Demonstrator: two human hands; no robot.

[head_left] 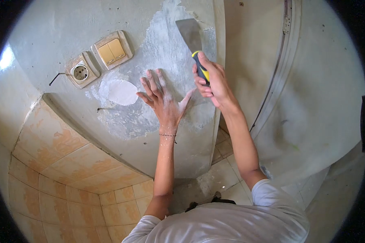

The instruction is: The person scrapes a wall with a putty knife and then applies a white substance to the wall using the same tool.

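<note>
My left hand [163, 101] lies against the wall [150, 150] with its fingers spread, dusted with white powder and holding nothing. To its right, my right hand [215, 81] is wrapped round the black and yellow handle of a putty knife [190, 34]. The wide metal blade points up and left, over the upper part of a scraped, whitish patch [162, 36]. Whether the blade touches the wall cannot be made out. A rounded white patch [123, 92] shows on the wall left of my left hand.
A double light switch [112, 51] and a round power socket [80, 72] are at the upper left, with a hook [59, 77] beside the socket. Orange-beige tiles [81, 162] cover the lower left. The wall's vertical edge and a door frame [278, 73] stand at the right.
</note>
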